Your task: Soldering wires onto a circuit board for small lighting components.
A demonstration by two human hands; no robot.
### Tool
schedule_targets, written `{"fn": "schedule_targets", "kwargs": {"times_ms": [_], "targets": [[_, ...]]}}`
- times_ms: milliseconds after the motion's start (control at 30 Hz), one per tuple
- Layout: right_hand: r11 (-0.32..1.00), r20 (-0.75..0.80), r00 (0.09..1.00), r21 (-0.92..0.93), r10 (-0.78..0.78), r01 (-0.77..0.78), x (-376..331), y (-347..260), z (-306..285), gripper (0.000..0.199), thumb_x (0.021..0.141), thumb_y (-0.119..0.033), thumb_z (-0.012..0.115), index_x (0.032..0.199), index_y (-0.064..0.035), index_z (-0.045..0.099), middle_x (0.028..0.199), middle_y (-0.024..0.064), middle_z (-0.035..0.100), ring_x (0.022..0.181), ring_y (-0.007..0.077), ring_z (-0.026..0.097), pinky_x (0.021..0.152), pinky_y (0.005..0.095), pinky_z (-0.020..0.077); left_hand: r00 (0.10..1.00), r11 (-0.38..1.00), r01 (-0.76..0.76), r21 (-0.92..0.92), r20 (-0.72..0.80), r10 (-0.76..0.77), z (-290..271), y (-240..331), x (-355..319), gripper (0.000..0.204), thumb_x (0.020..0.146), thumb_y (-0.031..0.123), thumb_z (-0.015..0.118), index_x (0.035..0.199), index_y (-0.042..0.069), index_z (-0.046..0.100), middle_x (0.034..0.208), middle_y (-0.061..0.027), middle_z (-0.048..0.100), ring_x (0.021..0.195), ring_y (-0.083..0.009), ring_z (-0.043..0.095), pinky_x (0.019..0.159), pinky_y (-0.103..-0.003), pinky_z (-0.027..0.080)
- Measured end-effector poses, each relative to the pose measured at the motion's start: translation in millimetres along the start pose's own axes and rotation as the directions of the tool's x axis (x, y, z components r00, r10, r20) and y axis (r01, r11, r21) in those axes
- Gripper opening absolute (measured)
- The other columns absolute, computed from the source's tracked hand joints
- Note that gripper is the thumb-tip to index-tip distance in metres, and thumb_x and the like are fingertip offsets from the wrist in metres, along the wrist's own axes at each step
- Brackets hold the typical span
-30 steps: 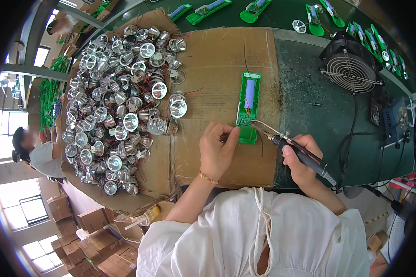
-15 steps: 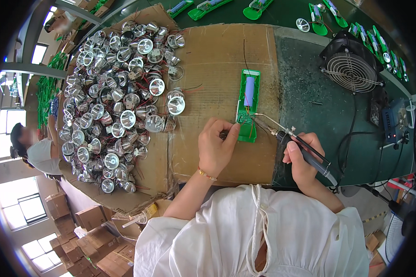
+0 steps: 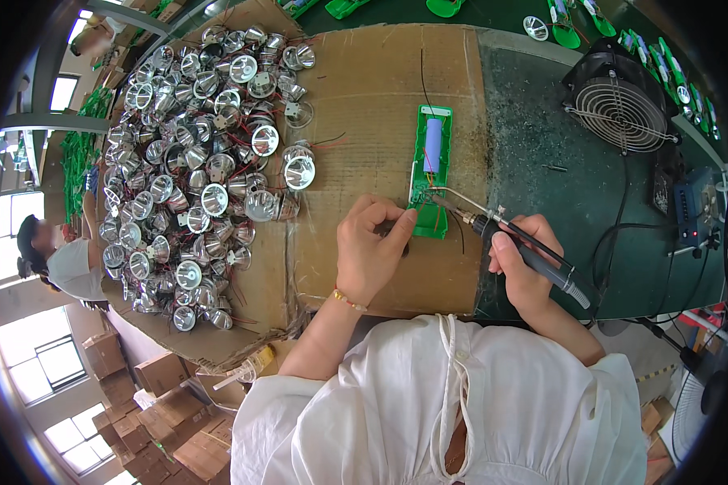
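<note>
A green plastic housing (image 3: 420,162) lies lengthwise on the cardboard, with a purple battery cell (image 3: 433,145) in its upper part. Below the cell, a small circuit board with thin red and dark wires sits in the housing. My left hand (image 3: 372,241) is closed in a pinch at the housing's lower left edge; what lies between the fingertips is hidden. My right hand (image 3: 526,263) grips a soldering iron (image 3: 534,257) with a thin metal feed tube (image 3: 469,199) fixed along it. Iron tip and tube end meet over the board.
Many silver reflector cups (image 3: 214,198) with wires are heaped on cardboard (image 3: 348,89) at the left. A black fan (image 3: 619,113) with a wire guard stands at the right, near a blue control box (image 3: 692,214) and cables. More green housings (image 3: 562,24) line the far edge.
The whole view has shifted slightly, so the bench sits a little higher in the picture. Both hands stay at the housing. A dark wire now shows beside its lower right edge.
</note>
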State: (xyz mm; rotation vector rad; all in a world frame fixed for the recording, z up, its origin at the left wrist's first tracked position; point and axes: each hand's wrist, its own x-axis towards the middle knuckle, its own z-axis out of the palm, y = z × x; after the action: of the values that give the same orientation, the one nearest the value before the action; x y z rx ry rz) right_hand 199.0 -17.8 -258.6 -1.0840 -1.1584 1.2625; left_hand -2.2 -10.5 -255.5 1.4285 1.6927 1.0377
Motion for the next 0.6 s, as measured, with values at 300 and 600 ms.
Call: {"fn": "schedule_targets", "kwargs": {"times_ms": [300,600], "targets": [[0.993,-0.050,0.992,0.042,0.116,-0.114,2,4,4,0.014,0.082,-0.008,0.064,0.079,-0.0014,0.051,0.061,0.0040,0.057,0.048,0.0056,0.051,0.044,0.0192,0.0414,1.000,1.000,0.014,0.024,-0.014,-0.014,2,-6,3,0.013,0.076,0.010,0.067,0.071,-0.001,0.062,0.069,-0.0087,0.056,0.058,-0.0156,0.054,0.055,-0.027,0.042],[0.983,-0.089,0.992,0.166,0.090,-0.074,1,0,-3,0.016,0.083,-0.011,0.064,0.087,-0.0004,0.053,0.065,0.0071,0.058,0.050,0.0078,0.052,0.045,0.0200,0.0420,0.992,0.989,0.129,-0.065,0.002,-0.130,1,-3,5,0.015,0.076,0.011,0.068,0.070,-0.002,0.061,0.070,-0.0076,0.056,0.060,-0.0146,0.051,0.057,-0.026,0.041]]}}
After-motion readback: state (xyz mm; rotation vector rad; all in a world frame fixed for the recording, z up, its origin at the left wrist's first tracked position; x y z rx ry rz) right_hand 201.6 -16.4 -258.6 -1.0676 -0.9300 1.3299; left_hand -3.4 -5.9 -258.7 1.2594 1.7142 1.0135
